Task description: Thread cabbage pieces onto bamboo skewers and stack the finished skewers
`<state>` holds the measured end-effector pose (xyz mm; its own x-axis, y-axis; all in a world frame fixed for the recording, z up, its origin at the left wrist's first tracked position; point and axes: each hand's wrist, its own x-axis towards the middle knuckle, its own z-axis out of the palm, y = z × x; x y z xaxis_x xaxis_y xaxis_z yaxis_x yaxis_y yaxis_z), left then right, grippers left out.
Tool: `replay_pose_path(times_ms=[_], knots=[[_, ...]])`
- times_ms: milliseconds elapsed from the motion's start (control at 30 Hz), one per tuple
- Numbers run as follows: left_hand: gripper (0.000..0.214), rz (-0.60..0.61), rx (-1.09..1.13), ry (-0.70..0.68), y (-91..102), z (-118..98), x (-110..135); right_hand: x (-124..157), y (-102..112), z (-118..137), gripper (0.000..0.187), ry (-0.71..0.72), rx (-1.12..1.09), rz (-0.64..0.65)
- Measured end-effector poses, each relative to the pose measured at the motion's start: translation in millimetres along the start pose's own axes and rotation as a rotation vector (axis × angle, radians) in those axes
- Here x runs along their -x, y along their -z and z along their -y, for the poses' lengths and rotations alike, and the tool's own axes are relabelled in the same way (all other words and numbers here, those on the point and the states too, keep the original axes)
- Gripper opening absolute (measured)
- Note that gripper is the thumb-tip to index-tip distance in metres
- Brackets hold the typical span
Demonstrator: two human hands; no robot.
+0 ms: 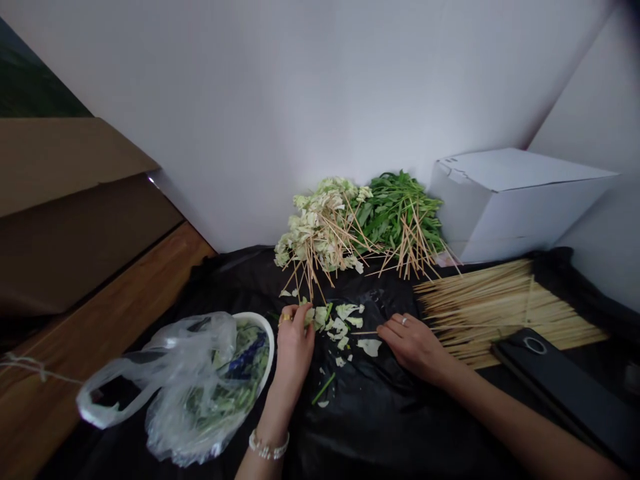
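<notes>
My right hand (414,347) is closed around the end of a bamboo skewer (364,333), whose thin shaft points left over the black plastic sheet. To its left, my left hand (296,337) has its fingers pinched together on a pale green cabbage leaf piece (310,316); the fingers partly hide it. Between the two hands lie several loose cabbage scraps (339,328) and a cut green stem (323,389). Behind them rests a pile of skewered cabbage (320,217), beside a pile of skewered leafy greens (395,200), sticks towards me.
Loose bamboo skewers (480,310) spread out on the right, with a dark phone (560,380) partly over them. A white box (520,200) stands behind. On the left is a white bowl (270,343) with a clear plastic bag (200,373) of greens. A cardboard box (75,247) stands farther left.
</notes>
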<state>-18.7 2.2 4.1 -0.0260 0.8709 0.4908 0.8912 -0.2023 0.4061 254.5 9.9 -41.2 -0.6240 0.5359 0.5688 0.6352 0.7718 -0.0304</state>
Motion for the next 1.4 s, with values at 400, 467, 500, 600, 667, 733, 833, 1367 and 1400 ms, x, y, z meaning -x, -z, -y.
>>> replay_pose_path(times_ms=[400, 467, 500, 600, 667, 733, 833, 1367, 1400], knots=[[0.046, 0.387, 0.514, -0.031, -4.7, -25, 26, -2, 8, 0, 0.029, 0.066, -0.024, -0.158], [0.052, 0.364, 0.537, -0.049, -4.1, -19, 29, -2, 15, -1, 0.032, 0.081, -0.038, -0.216], [0.054, 0.339, 0.562, -0.039, -2.5, -15, 29, -2, 20, -1, 0.034, 0.083, -0.043, -0.246], [0.052, 0.253, 0.641, 0.02, 2.3, -4, 28, -3, 35, -4, 0.039, 0.067, -0.054, -0.322], [0.046, 0.21, 0.651, 0.053, 3.1, 0, 27, -3, 47, -6, 0.036, 0.013, -0.058, -0.342], [0.037, 0.182, 0.619, 0.076, 2.1, 0, 27, -3, 61, -9, 0.031, -0.066, -0.058, -0.339], [0.023, 0.138, 0.537, 0.058, -0.5, -2, 26, -5, 83, -12, 0.03, -0.138, -0.081, -0.393], [0.027, 0.503, 0.12, -0.163, 23.3, -7, 23, -37, 29, 17, 0.037, -0.016, 0.039, -0.216], [0.024, 0.488, 0.121, -0.163, 23.5, -8, 23, -37, 28, 17, 0.036, -0.048, 0.023, -0.227]])
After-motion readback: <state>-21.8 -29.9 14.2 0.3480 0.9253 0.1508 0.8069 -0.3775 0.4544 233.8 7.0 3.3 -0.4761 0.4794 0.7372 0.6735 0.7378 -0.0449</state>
